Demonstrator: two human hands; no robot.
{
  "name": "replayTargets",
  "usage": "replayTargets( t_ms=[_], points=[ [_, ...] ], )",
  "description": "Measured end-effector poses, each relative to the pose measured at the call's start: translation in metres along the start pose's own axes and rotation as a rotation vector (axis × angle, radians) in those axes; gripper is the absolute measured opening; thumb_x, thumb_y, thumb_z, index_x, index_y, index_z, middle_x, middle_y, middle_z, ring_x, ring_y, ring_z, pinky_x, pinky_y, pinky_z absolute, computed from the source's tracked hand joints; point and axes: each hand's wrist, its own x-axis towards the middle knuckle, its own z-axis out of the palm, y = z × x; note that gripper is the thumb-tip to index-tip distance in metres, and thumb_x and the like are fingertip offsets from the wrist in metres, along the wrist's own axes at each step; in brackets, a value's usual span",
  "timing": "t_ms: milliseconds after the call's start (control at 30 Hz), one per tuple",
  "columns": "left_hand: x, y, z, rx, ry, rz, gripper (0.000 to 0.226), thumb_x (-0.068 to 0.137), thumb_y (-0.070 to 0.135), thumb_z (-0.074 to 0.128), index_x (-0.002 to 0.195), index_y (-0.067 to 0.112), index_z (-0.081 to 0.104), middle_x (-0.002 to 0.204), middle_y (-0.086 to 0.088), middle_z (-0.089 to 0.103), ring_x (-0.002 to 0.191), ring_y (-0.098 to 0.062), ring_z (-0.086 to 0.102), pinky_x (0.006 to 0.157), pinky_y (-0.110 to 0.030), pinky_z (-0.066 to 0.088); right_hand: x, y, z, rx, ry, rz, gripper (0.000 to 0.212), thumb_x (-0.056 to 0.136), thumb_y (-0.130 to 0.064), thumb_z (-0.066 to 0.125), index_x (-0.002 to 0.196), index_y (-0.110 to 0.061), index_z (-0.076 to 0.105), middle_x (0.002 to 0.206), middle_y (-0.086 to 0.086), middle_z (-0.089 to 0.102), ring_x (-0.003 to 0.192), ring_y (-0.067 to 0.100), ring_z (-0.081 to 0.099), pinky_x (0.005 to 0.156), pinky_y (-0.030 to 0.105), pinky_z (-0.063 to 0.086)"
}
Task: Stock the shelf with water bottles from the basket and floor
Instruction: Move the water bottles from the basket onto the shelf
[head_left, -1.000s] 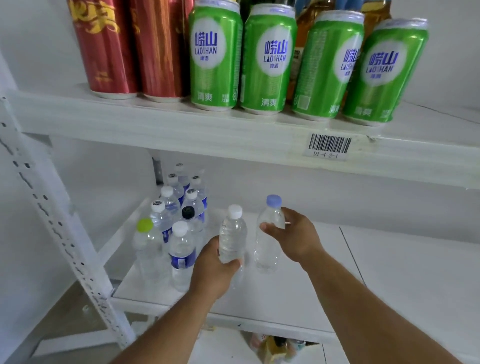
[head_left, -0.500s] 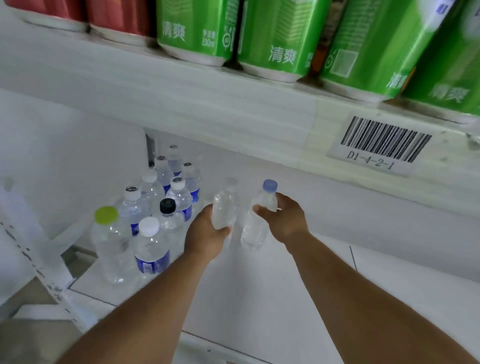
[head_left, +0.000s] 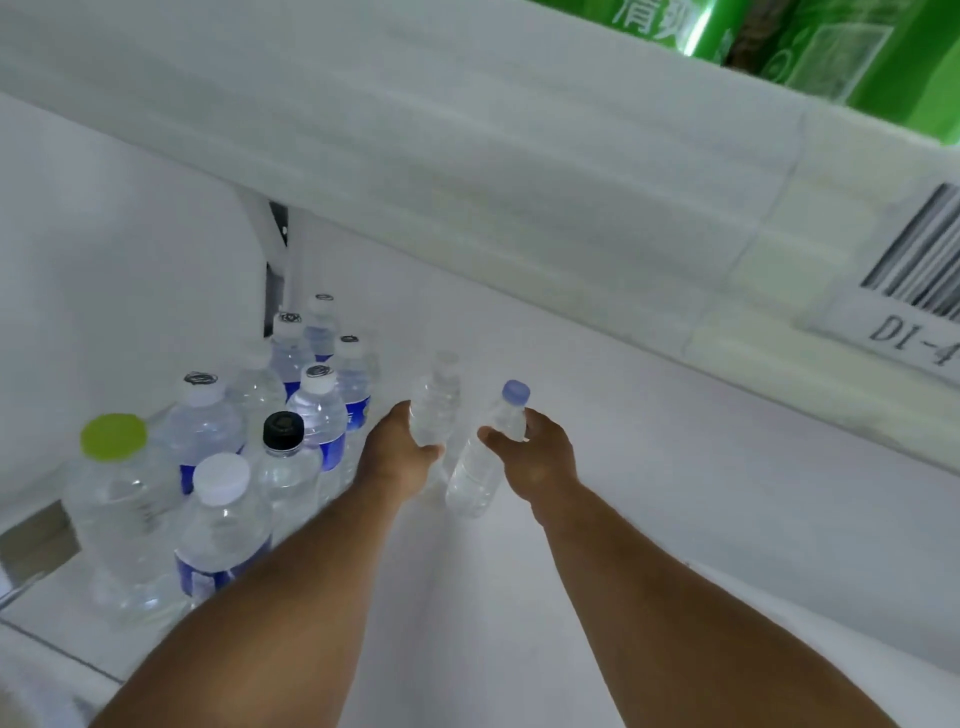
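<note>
Both my arms reach deep into the lower white shelf (head_left: 675, 519). My left hand (head_left: 397, 454) grips a clear water bottle with a white cap (head_left: 435, 402), held upright. My right hand (head_left: 540, 457) grips the neck of a clear bottle with a pale blue cap (head_left: 485, 457), tilted with its base toward me. The two bottles are side by side, just right of a cluster of several water bottles (head_left: 306, 410) standing at the shelf's left end. Whether either held bottle touches the shelf board I cannot tell.
The cluster includes a large bottle with a lime-green cap (head_left: 114, 436), one with a black cap (head_left: 283, 431) and blue-labelled ones. The upper shelf's front edge (head_left: 467, 156) hangs close overhead, with green cans (head_left: 831, 47) and a barcode label (head_left: 919, 291).
My head has dropped lower and closer under the upper shelf. Both hands have carried their bottles farther back into the shelf, next to the cluster.
</note>
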Motion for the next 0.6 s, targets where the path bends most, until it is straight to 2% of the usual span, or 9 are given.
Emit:
replayTargets(
  t_ms=[67, 233, 333, 400, 467, 600],
  points=[
    [0.005, -0.001, 0.002, 0.005, -0.011, 0.005, 0.05, 0.081, 0.019, 0.075, 0.127, 0.019, 0.055, 0.12, -0.001, 0.066, 0.11, -0.023, 0.062, 0.085, -0.026, 0.044, 0.006, 0.004, 0.003, -0.013, -0.004, 0.0, 0.081, 0.058, -0.071, 0.061, 0.127, -0.03, 0.061, 0.124, -0.009, 0.068, 0.113, 0.017, 0.064, 0.097, 0.041, 0.053],
    [0.011, 0.001, 0.004, 0.046, -0.025, 0.034, 0.054, 0.082, 0.02, 0.075, 0.131, 0.019, 0.052, 0.125, -0.001, 0.064, 0.115, -0.023, 0.06, 0.092, -0.027, 0.045, 0.016, 0.003, 0.007, -0.032, -0.007, -0.003, 0.091, 0.051, -0.075, 0.058, 0.13, -0.029, 0.06, 0.127, -0.007, 0.067, 0.115, 0.019, 0.064, 0.097, 0.041, 0.053],
    [0.011, 0.003, 0.005, 0.071, -0.045, 0.041, 0.056, 0.083, 0.019, 0.074, 0.134, 0.02, 0.05, 0.128, 0.0, 0.062, 0.118, -0.022, 0.059, 0.096, -0.029, 0.045, 0.021, 0.003, 0.008, -0.043, -0.012, 0.001, 0.085, 0.053, -0.073, 0.06, 0.124, -0.026, 0.063, 0.118, -0.007, 0.069, 0.108, 0.019, 0.066, 0.092, 0.036, 0.054],
    [0.012, 0.004, 0.005, 0.081, -0.05, 0.044, 0.056, 0.084, 0.018, 0.074, 0.134, 0.019, 0.049, 0.129, -0.001, 0.061, 0.119, -0.023, 0.058, 0.095, -0.027, 0.044, 0.024, 0.003, 0.008, -0.043, -0.022, 0.008, 0.072, 0.063, -0.066, 0.068, 0.121, -0.024, 0.063, 0.116, -0.006, 0.069, 0.106, 0.019, 0.066, 0.089, 0.033, 0.053],
    [0.011, 0.005, 0.006, 0.089, -0.052, 0.046, 0.057, 0.084, 0.017, 0.073, 0.135, 0.017, 0.048, 0.131, -0.003, 0.06, 0.12, -0.024, 0.058, 0.094, -0.027, 0.043, 0.027, 0.004, 0.008, -0.039, -0.023, 0.018, 0.062, 0.073, -0.059, 0.072, 0.124, -0.024, 0.062, 0.119, -0.005, 0.068, 0.109, 0.019, 0.064, 0.094, 0.036, 0.052],
    [0.011, 0.007, 0.006, 0.109, -0.067, 0.032, 0.058, 0.085, 0.018, 0.072, 0.137, 0.016, 0.046, 0.132, -0.004, 0.059, 0.12, -0.025, 0.058, 0.097, -0.03, 0.045, 0.029, 0.005, 0.009, -0.062, -0.026, 0.014, 0.061, 0.079, -0.056, 0.071, 0.131, -0.025, 0.059, 0.128, -0.005, 0.063, 0.118, 0.021, 0.06, 0.103, 0.041, 0.048]
  ],
)
